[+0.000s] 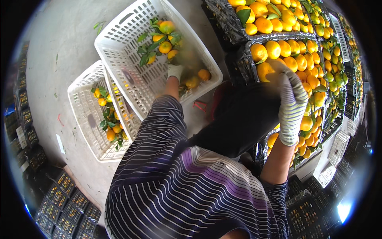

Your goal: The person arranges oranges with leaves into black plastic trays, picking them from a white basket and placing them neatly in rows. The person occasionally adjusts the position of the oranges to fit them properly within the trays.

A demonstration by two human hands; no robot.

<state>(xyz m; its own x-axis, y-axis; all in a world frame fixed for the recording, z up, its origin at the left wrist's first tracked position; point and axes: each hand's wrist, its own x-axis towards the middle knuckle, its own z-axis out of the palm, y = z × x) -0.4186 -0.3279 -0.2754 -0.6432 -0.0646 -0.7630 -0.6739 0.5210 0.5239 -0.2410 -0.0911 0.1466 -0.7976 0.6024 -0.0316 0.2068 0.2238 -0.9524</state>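
Observation:
My left hand (175, 71), in a pale knit glove, reaches down into a white perforated plastic crate (135, 100). Its fingers are near mandarin-like citrus fruits (165, 47) with leaves on, but a blurred smear hides the fingertips. More fruit (204, 75) lies in the crate's near right corner. On the other side, my right hand (294, 104) wears a striped knit glove. It is held over a plastic-lined crate (251, 49) packed with rows of orange citrus fruits (291, 63). Its fingertips are blurred beside a large orange fruit (265, 71); whether they grip it cannot be seen.
A second white crate (85, 119) with leafy fruit stands beside the first on the concrete floor (68, 38). Another lined crate (238, 35) of fruit adjoins at the upper right. Stacked black crates (64, 206) stand at lower left. A red object (200, 106) lies near my leg.

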